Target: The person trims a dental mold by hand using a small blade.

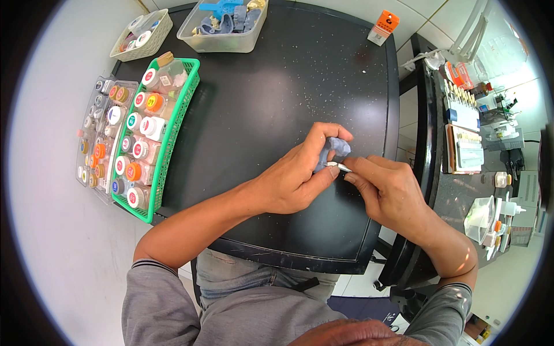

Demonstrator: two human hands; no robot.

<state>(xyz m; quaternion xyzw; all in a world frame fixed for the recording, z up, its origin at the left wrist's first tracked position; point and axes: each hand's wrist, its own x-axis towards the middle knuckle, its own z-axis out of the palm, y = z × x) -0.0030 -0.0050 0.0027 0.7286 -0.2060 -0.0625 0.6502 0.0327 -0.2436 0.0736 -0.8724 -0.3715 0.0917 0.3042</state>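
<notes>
1. Tooth model, blue-grey, sits pinched in left hand, above black table.
2. Slim tool, pinched by right hand, lies crosswise, running leftward to model's near side.

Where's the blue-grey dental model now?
In the head view, just right of centre: the left hand holds the dental model over the black table, beside the right hand.

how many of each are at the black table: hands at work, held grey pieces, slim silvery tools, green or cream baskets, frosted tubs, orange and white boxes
Hands: 2 (left hand, right hand)
Held grey piece: 1
Slim silvery tool: 1
Baskets: 2 (green basket, cream basket)
Frosted tub: 1
Orange and white box: 1
Total: 8
</notes>
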